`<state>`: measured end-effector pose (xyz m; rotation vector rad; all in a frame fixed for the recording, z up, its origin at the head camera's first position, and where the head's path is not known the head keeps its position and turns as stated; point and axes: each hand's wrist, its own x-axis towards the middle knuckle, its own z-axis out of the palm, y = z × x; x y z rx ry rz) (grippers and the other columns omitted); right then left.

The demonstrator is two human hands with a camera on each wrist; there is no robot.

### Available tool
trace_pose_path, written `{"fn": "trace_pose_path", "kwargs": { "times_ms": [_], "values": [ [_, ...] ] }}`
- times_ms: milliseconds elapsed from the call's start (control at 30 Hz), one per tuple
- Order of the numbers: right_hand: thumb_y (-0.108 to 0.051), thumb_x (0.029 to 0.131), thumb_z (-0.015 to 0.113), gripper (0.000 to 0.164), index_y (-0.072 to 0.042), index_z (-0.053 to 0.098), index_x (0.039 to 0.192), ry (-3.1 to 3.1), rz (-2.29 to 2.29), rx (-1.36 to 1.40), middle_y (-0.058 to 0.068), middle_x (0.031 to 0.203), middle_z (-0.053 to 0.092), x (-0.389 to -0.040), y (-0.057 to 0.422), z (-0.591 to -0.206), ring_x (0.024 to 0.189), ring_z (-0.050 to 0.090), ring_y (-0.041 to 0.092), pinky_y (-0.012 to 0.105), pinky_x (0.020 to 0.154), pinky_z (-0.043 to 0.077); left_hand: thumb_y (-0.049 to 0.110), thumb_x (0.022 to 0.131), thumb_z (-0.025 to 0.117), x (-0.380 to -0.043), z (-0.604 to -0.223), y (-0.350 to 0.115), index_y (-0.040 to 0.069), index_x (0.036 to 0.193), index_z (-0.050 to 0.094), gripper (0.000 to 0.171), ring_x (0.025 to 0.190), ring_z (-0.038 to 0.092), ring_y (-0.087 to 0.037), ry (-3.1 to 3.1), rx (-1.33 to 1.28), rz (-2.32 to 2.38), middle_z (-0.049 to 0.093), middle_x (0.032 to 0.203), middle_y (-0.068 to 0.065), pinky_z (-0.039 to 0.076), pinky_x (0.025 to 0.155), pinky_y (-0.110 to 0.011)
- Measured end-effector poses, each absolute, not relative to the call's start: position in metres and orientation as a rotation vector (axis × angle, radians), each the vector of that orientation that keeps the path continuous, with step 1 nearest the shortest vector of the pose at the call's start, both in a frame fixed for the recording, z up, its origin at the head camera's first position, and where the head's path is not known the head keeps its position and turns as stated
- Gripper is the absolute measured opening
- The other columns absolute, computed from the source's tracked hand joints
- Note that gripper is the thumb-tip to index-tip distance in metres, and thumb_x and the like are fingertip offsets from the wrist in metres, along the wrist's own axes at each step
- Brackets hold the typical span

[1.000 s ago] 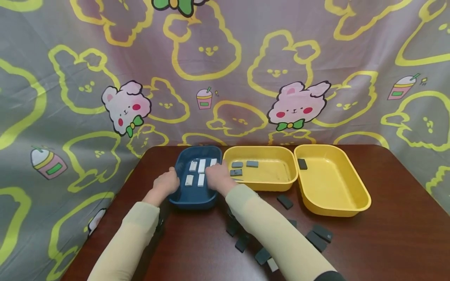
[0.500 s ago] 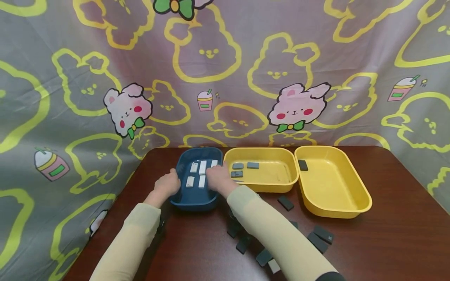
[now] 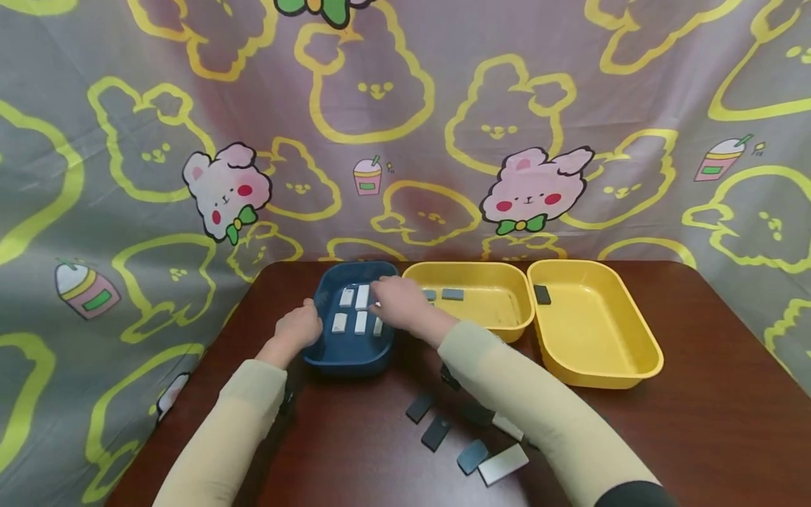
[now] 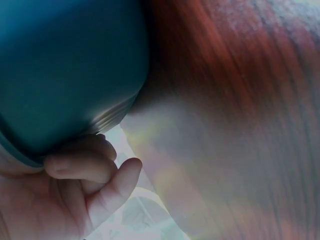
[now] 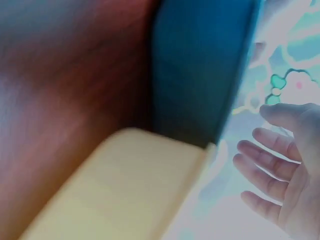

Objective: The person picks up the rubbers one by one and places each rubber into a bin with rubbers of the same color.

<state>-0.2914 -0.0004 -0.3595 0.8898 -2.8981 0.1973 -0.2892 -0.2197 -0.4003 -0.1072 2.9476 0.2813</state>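
Observation:
A dark blue tray (image 3: 347, 367) stands at the left of the table with several white blocks (image 3: 360, 322) lying in it. My left hand (image 3: 298, 327) grips its left rim; in the left wrist view, the fingers (image 4: 82, 166) curl at the rim of the blue wall (image 4: 75, 75). Over the tray's right edge is my right hand (image 3: 402, 304), hiding part of that rim and some of the blocks. In the right wrist view, its fingers (image 5: 267, 172) are spread and loosely bent, holding nothing, apart from the blue tray and the pale yellow tray.
A yellow tray (image 3: 500, 310) with a few grey blocks (image 3: 453, 294) adjoins the blue one. Right of it stands another yellow tray (image 3: 595, 331) holding one dark block (image 3: 542, 294). Dark blocks (image 3: 436, 432) and white blocks (image 3: 503, 465) lie loose near the front.
My right hand has let go of the blue tray's right rim and risen slightly rightward, its forearm shifting right and uncovering blocks on the table. My left hand keeps its grip.

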Motion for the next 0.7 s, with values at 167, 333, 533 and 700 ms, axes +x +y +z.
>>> {"fn": "trace_pose_path", "kwargs": {
  "times_ms": [167,333,533,700],
  "values": [
    [-0.039,0.091,0.067,0.027,-0.014,0.066,0.101,-2.804,0.11,0.946,-0.001,0.085,0.059,-0.281,0.02,-0.338,0.073,0.055,0.014,0.027,0.059,0.047,0.016,0.099,0.047,-0.292,-0.399,-0.222,-0.017,0.142,0.024,0.059,0.082,0.06,-0.035,2.948,-0.107,0.288,0.058,0.109,-0.031,0.051,0.082,-0.052],
    [-0.037,0.088,0.07,0.025,-0.013,0.067,0.098,-2.725,0.084,1.0,-0.002,0.078,0.056,-0.27,0.045,-0.322,0.07,0.053,0.014,0.026,0.06,0.045,0.016,0.1,0.047,-0.293,-0.398,-0.222,-0.017,0.143,0.023,0.059,0.08,0.06,-0.033,2.942,-0.108,0.267,0.059,0.107,-0.03,0.052,0.08,-0.05],
    [-0.032,0.084,0.076,0.024,-0.011,0.064,0.088,-2.623,0.11,1.099,-0.001,0.076,0.055,-0.253,0.084,-0.318,0.069,0.052,0.016,0.028,0.06,0.044,0.016,0.1,0.047,-0.294,-0.401,-0.224,-0.018,0.143,0.023,0.06,0.077,0.059,-0.032,2.95,-0.088,0.235,0.059,0.104,-0.029,0.053,0.077,-0.049],
    [-0.027,0.081,0.079,0.023,-0.01,0.064,0.087,-2.56,0.067,1.161,0.0,0.078,0.055,-0.239,0.119,-0.323,0.068,0.052,0.017,0.029,0.059,0.044,0.016,0.1,0.047,-0.293,-0.403,-0.223,-0.017,0.143,0.024,0.059,0.078,0.059,-0.033,2.946,-0.095,0.246,0.059,0.106,-0.03,0.052,0.078,-0.049]
  ]
}}
